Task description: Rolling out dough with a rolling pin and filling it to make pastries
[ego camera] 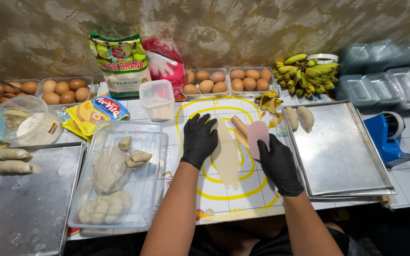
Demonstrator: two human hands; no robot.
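Fingers [205, 124] of the left hand [199, 140], black-gloved, lie spread flat on the left edge of the dough strip [227, 154]; the right hand [277, 161] rests beside the strip's right edge, fingers loosely curled, touching a pink scraper [257, 137]. Left of the strip: lidded tub [119, 199] holding unrolled dough lumps, a tray with two wrapped pieces [9, 160]. Right of it: tray with two more [300, 117]. Beyond: bananas [305, 73], eggs [205, 81]. Judged early: most dough unshaped.

Both bare forearms extend forward from the lower edge of view. The left hand [199, 140], in a black glove, lies palm down with fingers spread flat. The right hand [277, 163], also black-gloved, sits alongside, fingers curled in a loose grip.
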